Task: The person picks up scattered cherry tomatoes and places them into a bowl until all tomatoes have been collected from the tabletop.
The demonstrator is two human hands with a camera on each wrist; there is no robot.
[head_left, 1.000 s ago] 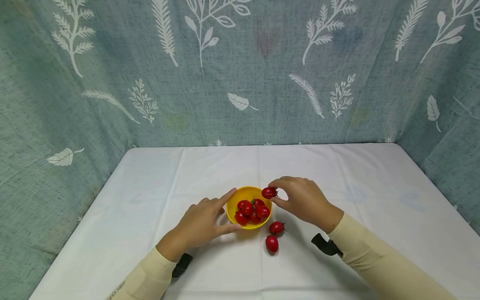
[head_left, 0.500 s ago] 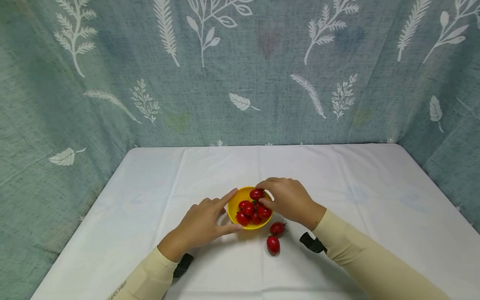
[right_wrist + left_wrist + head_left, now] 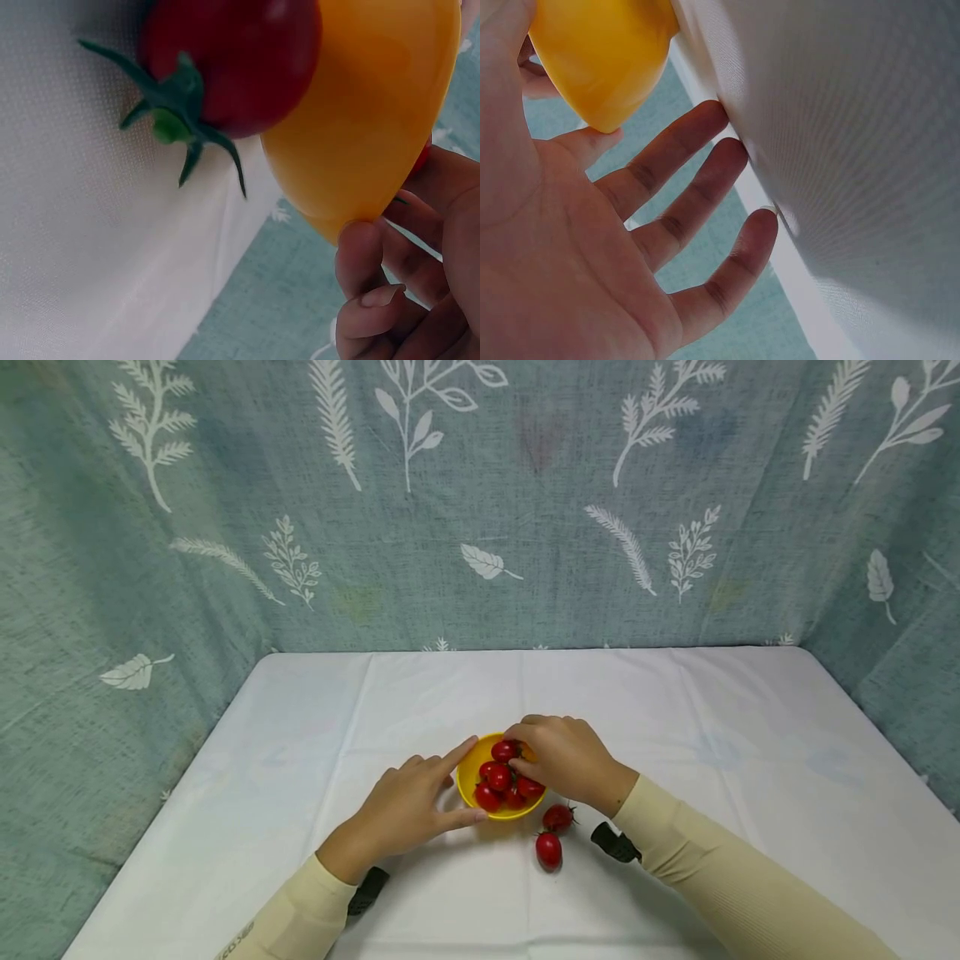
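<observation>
A small yellow bowl [image 3: 467,762] holding several red cherry tomatoes sits mid-table. My left hand [image 3: 401,803] spans its left side, the straight index finger and thumb touching the rim. In the left wrist view the other fingers of that hand [image 3: 652,217] are spread, with tips by the white cloth. Inside the bowl's far right part, my right hand [image 3: 573,760] pinches a cherry tomato [image 3: 504,751] between thumb and index finger. From the right wrist its other fingers [image 3: 360,259] are curled against the outside of the bowl [image 3: 360,127]; the pinched tomato is mostly hidden there.
Two cherry tomatoes lie on the white cloth in front of the bowl, the farther tomato [image 3: 558,818] close to the nearer one [image 3: 549,852]. The white-covered table [image 3: 315,718] ends at a green-blue leaf-patterned curtain [image 3: 420,593].
My right hand has moved left from the bowl's right rim and brought the pinched cherry tomato inside, near the others. My left hand has stayed at the bowl.
</observation>
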